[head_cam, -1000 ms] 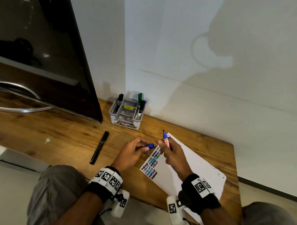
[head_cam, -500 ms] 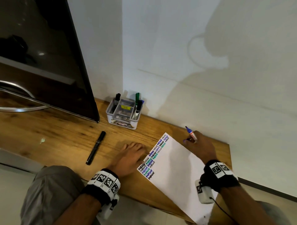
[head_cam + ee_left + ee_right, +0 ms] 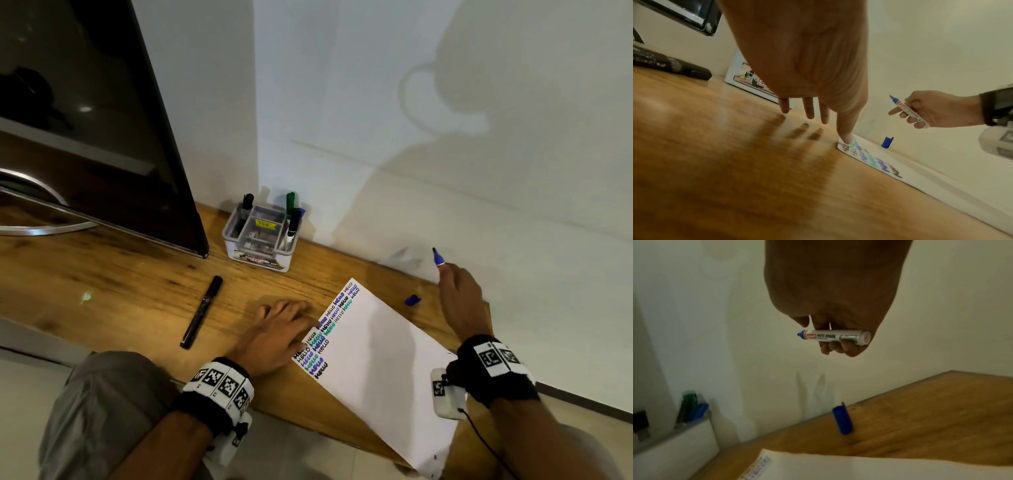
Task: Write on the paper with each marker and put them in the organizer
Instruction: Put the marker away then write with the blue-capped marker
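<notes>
Blue marker [image 3: 835,337] was held uncapped in the right hand's [image 3: 460,301] curled grip; paper [image 3: 376,359] was pinned by the flat left hand [image 3: 274,335], so the tip probably needed lowering first.

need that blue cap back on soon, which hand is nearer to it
Right. The right hand, gripping the uncapped blue marker, hovers just beside and above the blue cap on the desk. The left hand rests across the paper, its index finger pressing the written edge.

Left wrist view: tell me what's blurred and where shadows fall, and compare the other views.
Left wrist: near table smeared, left hand casting finger shadows. Right wrist: organizer and paper soft, blue marker sharp. Head: sharp, big shadow on wall.
</notes>
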A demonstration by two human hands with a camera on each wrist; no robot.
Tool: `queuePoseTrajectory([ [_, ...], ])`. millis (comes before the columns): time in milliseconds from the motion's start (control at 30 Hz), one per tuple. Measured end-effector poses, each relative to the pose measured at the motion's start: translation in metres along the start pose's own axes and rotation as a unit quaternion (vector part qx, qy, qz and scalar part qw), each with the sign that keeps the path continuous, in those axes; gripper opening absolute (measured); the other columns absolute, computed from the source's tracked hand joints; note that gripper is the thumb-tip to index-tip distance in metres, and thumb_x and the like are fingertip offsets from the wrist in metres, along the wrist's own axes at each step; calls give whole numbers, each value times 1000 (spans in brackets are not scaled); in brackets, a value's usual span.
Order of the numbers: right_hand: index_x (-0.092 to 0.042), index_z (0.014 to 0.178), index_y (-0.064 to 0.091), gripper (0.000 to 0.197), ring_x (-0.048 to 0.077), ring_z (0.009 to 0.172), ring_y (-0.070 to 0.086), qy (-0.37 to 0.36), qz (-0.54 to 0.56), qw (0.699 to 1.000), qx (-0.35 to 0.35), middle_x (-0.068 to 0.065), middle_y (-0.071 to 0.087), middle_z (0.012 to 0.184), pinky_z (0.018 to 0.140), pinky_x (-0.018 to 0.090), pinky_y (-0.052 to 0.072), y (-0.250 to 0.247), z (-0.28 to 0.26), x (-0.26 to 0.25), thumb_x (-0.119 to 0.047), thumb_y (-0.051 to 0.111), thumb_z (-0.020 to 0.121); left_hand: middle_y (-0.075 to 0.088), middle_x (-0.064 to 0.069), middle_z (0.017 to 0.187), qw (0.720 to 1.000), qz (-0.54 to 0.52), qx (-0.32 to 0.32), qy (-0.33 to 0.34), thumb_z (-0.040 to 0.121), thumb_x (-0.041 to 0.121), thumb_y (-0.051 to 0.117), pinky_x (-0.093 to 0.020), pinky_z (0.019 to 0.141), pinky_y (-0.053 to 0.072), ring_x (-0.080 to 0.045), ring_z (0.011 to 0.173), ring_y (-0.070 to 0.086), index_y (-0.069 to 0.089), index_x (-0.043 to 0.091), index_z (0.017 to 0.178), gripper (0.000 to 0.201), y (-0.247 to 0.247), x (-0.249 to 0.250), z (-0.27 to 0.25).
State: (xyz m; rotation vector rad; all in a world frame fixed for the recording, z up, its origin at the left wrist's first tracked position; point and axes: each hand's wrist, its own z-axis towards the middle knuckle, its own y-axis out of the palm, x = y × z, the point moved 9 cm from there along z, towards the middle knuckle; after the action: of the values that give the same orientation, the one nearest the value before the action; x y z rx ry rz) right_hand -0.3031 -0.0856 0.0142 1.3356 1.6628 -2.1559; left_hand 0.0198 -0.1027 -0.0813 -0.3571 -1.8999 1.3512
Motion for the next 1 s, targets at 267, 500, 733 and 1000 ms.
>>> queuePoseTrajectory([
  [267,-23,135,51,34,24,63,56,-48,349,917,-189,16,59,92,51,33,49,40,-65,-55,-8,43,106,13,14,162,1000,6,-16,-11,96,41,53,-51,109,20,-19,148,9,37,51,141,48,5,-4,0],
  [500,-1,142,49,59,27,94,63,80,625,714,-304,15,60,103,97,41,53,85,-101,-48,16,41,85,14,14,162,1000,-11,-17,-16,96,40,53,-48,108,18,-19,148,9,39,51,140,47,2,-4,-2],
  [733,-11,92,69,35,14,59,44,13,370,892,-259,23,59,80,61,29,42,114,-121,-29,-46,63,94,13,13,163,999,-18,-28,-18,95,40,55,-53,110,16,-23,148,8,40,51,140,48,2,-4,-1],
  [1000,-6,103,68,12,23,95,72,-110,278,908,-295,7,75,98,88,32,59,135,-135,-29,-1,65,93,12,13,163,999,-17,-29,-19,95,36,55,-52,109,17,-21,148,6,41,49,140,49,0,-5,-1],
])
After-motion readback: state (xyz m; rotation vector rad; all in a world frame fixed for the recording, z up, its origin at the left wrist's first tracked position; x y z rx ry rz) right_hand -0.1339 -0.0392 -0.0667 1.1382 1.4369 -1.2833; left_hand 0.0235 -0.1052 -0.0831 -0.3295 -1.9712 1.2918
